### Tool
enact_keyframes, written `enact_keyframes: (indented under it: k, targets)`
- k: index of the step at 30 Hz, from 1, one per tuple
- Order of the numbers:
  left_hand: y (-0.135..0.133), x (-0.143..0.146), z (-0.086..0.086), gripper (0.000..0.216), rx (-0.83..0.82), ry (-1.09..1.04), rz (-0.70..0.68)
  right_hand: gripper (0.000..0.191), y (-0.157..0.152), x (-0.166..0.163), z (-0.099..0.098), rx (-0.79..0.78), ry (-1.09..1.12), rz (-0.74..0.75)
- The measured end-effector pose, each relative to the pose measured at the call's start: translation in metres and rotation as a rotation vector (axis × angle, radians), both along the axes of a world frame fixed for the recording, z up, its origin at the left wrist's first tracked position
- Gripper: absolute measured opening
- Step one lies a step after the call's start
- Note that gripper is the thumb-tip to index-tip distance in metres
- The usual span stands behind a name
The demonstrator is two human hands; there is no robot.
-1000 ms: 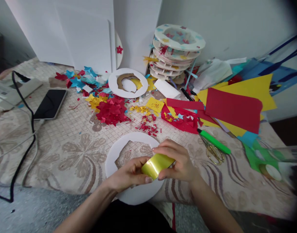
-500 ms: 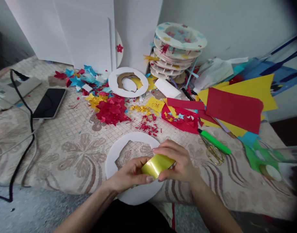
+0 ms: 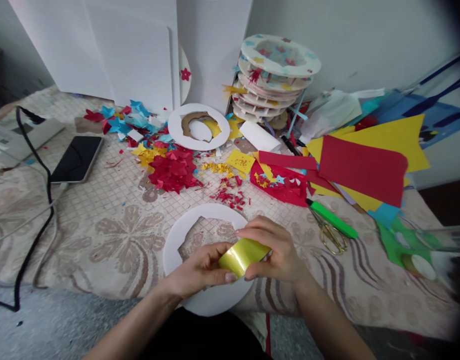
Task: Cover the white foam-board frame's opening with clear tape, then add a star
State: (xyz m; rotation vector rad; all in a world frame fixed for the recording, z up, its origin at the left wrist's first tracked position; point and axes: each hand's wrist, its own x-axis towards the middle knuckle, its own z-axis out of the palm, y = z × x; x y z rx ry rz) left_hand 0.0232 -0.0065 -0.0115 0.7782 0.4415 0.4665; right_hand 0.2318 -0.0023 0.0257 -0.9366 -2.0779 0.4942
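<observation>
A roll of shiny yellow tape (image 3: 242, 257) is held tilted between both hands, above the near right part of a white ring (image 3: 177, 225). My left hand (image 3: 203, 267) grips the roll's left edge, thumb in front and fingers behind. From the right, my right hand (image 3: 273, 250) holds it with the thumb below and the fingers over the top. The hands hide the roll's ends and part of the ring. The ring lies flat at the table's near edge, with a jagged star-like opening that shows the patterned tablecloth (image 3: 132, 240).
Beyond the ring are red paper stars (image 3: 173, 170) and red scraps (image 3: 232, 195). Right lie a green cutter (image 3: 333, 218), gold-handled scissors (image 3: 333, 239) and red card (image 3: 363, 170). A stack of decorated rings (image 3: 277, 80) stands behind. A phone (image 3: 77, 159) and black cable (image 3: 36, 160) are left.
</observation>
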Motion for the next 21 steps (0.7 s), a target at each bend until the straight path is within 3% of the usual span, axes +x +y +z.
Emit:
enact_keyframes:
  k: [21]
  targets:
    - [0.0018, -0.0006, -0.0006, 0.028, -0.013, -0.023, 0.008, 0.058, -0.0002, -0.0027, 0.0011, 0.022, -0.007, -0.013]
